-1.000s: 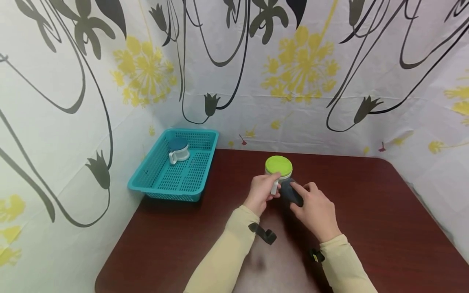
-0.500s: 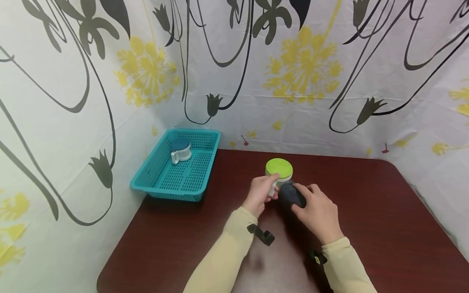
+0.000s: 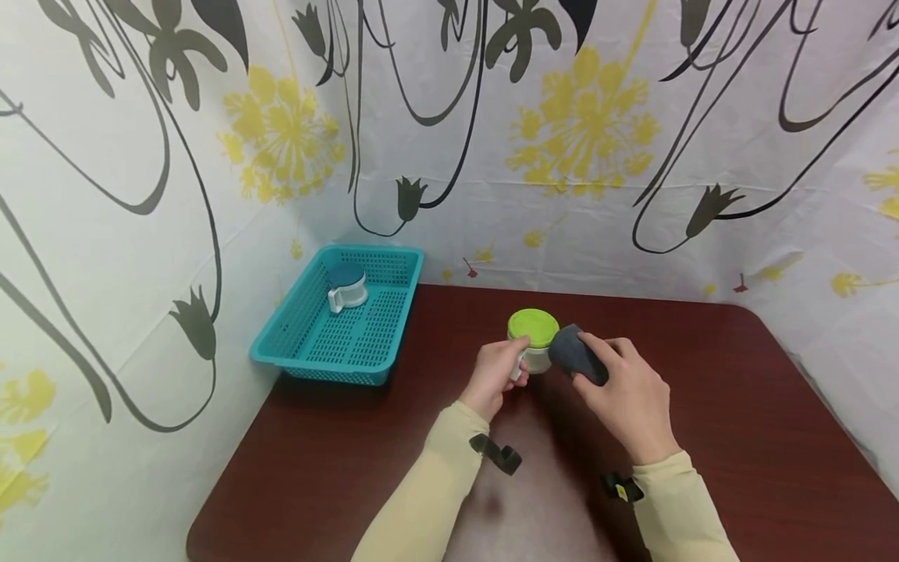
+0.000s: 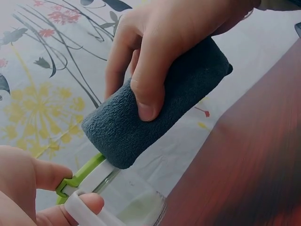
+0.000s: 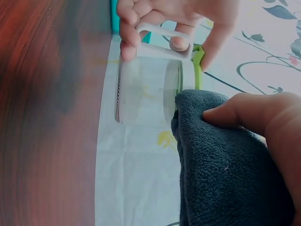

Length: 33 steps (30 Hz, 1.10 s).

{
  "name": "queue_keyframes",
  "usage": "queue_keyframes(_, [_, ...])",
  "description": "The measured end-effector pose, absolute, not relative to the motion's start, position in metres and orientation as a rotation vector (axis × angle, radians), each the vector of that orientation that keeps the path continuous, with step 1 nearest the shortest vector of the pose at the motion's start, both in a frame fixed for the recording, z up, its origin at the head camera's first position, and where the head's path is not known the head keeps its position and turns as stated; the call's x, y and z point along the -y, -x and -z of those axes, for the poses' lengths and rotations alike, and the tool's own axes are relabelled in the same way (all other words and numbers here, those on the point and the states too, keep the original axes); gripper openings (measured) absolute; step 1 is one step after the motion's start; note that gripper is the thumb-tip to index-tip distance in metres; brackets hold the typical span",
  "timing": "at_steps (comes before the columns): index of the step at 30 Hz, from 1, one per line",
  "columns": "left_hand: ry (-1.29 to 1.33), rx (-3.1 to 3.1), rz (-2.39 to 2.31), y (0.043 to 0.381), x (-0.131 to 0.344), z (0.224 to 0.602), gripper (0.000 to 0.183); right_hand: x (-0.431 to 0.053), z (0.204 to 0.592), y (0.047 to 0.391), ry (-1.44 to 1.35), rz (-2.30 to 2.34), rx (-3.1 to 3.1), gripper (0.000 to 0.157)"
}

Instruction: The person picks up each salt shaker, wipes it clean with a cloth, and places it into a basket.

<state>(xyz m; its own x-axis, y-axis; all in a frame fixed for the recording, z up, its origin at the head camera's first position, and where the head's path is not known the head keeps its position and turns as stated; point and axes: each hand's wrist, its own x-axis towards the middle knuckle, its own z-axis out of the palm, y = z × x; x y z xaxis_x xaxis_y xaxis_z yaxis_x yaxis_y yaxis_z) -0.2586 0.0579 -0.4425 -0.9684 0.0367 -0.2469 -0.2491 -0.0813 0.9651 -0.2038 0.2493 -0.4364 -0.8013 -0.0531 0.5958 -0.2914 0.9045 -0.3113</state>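
Observation:
My left hand point(image 3: 494, 375) grips the white handle point(image 5: 162, 51) of a clear glass jar point(image 5: 148, 94) with a bright green lid point(image 3: 534, 328). In the left wrist view that thumb lies on the lid's edge. My right hand point(image 3: 627, 398) pinches a folded dark blue-grey cloth point(image 3: 577, 355) between thumb and fingers. The cloth's end is right at the jar's lid and white collar, on the right side. Part of the lid is hidden behind the cloth in the right wrist view.
A turquoise perforated basket point(image 3: 316, 367) stands at the table's back left. Inside it is a white-handled container with a blue lid point(image 3: 347, 275). The dark red-brown table point(image 3: 730, 406) meets a flower-patterned sheet point(image 3: 456, 211) at the back and sides.
My right hand has moved the cloth up and to the right, tilting it along the jar's side. More of the jar's glass shows now. The left hand keeps its grip, shifted slightly.

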Motion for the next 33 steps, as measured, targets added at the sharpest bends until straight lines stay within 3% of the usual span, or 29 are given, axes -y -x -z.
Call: queue_keyframes(33, [0.191, -2.040, -2.192, 0.257, -0.029, 0.444, 0.046, -0.239, 0.465, 0.209, -0.384, -0.478, 2.588, 0.054])
